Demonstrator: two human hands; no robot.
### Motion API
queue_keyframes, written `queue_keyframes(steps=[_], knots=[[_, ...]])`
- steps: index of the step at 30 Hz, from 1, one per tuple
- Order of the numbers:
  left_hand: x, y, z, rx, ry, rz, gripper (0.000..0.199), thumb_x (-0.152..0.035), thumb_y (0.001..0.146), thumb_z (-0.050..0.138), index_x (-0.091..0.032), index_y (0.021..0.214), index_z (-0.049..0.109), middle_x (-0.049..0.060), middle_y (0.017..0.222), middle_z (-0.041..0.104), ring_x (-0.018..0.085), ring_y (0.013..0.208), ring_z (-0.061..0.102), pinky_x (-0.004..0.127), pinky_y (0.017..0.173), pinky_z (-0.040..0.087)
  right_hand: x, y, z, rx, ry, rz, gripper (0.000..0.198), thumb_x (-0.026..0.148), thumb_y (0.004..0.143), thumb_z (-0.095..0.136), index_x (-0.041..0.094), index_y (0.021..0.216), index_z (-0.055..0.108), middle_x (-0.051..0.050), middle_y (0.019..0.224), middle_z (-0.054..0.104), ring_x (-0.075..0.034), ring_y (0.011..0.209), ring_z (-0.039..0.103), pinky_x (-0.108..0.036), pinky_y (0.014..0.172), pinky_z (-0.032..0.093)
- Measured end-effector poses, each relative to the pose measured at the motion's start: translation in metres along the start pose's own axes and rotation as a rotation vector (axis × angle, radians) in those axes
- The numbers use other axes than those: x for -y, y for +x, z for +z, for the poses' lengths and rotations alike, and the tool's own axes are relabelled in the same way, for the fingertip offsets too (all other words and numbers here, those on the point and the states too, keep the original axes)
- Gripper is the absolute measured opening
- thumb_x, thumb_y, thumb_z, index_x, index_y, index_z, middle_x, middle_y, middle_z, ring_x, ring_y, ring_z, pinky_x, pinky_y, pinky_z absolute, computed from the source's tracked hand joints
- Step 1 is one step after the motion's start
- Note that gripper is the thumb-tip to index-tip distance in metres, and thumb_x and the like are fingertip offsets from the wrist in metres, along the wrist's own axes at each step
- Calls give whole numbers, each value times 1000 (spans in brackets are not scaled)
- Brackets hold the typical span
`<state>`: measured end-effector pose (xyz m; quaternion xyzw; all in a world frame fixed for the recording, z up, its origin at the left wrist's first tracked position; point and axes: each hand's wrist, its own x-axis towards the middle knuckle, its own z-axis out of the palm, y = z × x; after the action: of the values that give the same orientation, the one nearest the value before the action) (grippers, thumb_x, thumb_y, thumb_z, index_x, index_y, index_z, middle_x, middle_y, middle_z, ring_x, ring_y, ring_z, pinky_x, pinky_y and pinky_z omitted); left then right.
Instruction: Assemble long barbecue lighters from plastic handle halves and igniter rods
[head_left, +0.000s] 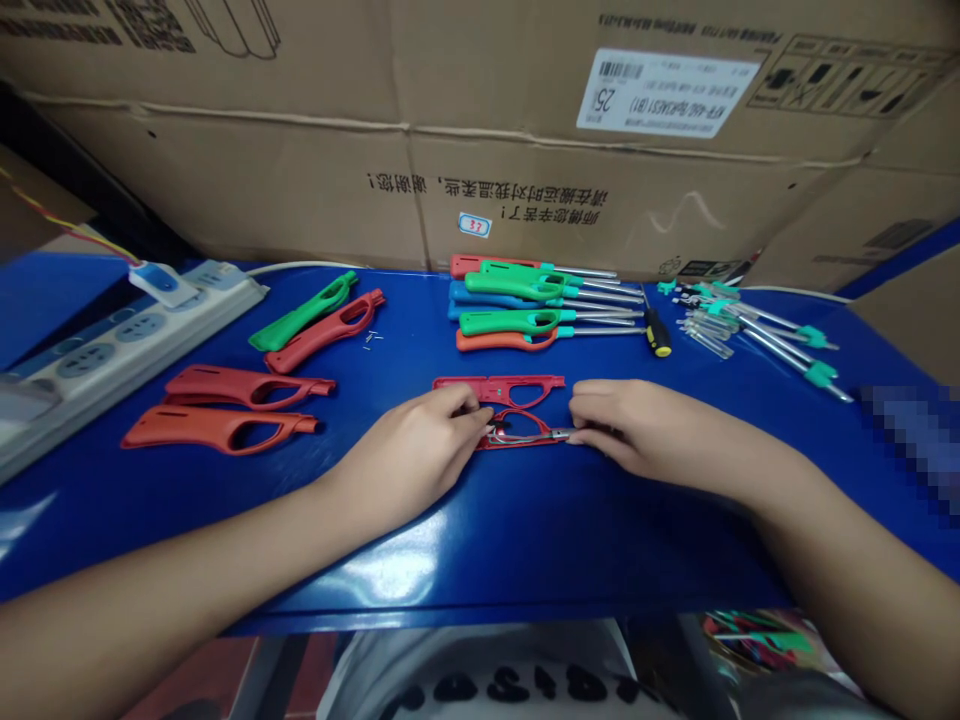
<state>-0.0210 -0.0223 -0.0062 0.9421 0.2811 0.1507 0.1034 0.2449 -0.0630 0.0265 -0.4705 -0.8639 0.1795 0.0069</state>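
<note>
A red lighter casing half (517, 444) lies on the blue table with a thin wire and small inner parts along it. My left hand (424, 440) is closed at its handle end, thumb and fingers pinched over the inner parts and covering part of the casing. My right hand (637, 425) pinches at the narrow front end, by a small metal tube (559, 434); the fingertips hide exactly what they grip. Just behind, the other red casing half (491, 388) lies with its inner side up.
Several assembled lighters (517, 322) lie behind, near a yellow-black screwdriver (657, 333). Metal rods with teal parts (780, 345) lie back right. Red casings (217, 428), a green casing (304, 312), tiny screws (372, 338) and a power strip (135, 335) are left. A cardboard box (300, 200) stands behind.
</note>
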Motion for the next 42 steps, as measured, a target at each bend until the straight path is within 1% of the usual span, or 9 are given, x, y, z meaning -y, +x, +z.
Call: queue_keyframes(steps=[5, 11, 15, 17, 23, 29, 32, 36, 42], knots=[[-1, 1, 1, 43, 74, -6, 32, -23, 105, 41, -15, 113, 70, 9, 97, 65, 18, 84, 66, 30, 76, 56, -2, 0, -2, -15, 30, -14, 20, 19, 97, 52, 18, 77, 51, -3, 85, 57, -14, 71, 51, -27, 64, 34], [-13, -6, 0, 167, 397, 27, 34, -20, 105, 37, -9, 121, 66, 11, 97, 61, 23, 78, 60, 36, 70, 52, -2, 1, -1, -6, 50, -16, 23, 23, 99, 50, 19, 76, 48, -3, 84, 55, -15, 72, 50, -27, 66, 34], [-20, -15, -5, 177, 512, 65, 43, -21, 104, 35, -6, 140, 54, 17, 106, 61, 30, 92, 59, 42, 75, 51, -2, 0, -2, -12, 58, -9, 23, 24, 97, 51, 19, 75, 49, -3, 84, 56, -14, 71, 50, -26, 65, 35], [-22, -20, -6, 197, 560, 65, 49, -15, 101, 35, -7, 147, 48, 19, 113, 61, 33, 98, 58, 45, 78, 50, -1, 0, -3, -14, 64, 0, 21, 25, 97, 53, 18, 77, 51, -3, 84, 57, -14, 71, 50, -26, 64, 35], [-28, -27, -4, 184, 610, 46, 60, -2, 91, 34, -4, 149, 46, 24, 120, 62, 35, 108, 57, 46, 82, 50, -3, -1, -3, -37, 118, 42, 18, 30, 94, 60, 18, 81, 59, -2, 80, 59, -13, 65, 50, -24, 59, 35], [-23, -22, -3, 176, 392, -13, 51, -3, 96, 33, -6, 143, 50, 19, 110, 62, 30, 98, 59, 46, 82, 54, -6, 1, 0, -116, 182, 8, 20, 36, 93, 62, 19, 83, 58, 0, 76, 56, -11, 60, 47, -23, 54, 35], [-16, -17, 0, 145, 225, -17, 39, -16, 103, 38, -9, 139, 54, 16, 111, 62, 28, 99, 59, 45, 85, 56, -4, 4, 7, -210, 132, -67, 17, 35, 97, 56, 19, 91, 59, -3, 87, 60, -12, 69, 53, -24, 61, 40], [-10, -14, 5, 52, 92, -6, 40, -24, 103, 47, -6, 139, 52, 16, 112, 62, 27, 102, 60, 46, 90, 57, 3, 12, 22, -278, -33, -71, 21, 35, 100, 53, 21, 111, 64, -6, 109, 65, -14, 83, 63, -25, 65, 41], [-6, -12, 7, 25, -47, 2, 39, -25, 103, 50, -10, 139, 53, 14, 113, 61, 26, 105, 58, 46, 95, 55, 2, 21, 37, -325, -85, -54, 24, 30, 103, 47, 18, 101, 68, -7, 105, 70, -16, 91, 67, -24, 67, 43]])
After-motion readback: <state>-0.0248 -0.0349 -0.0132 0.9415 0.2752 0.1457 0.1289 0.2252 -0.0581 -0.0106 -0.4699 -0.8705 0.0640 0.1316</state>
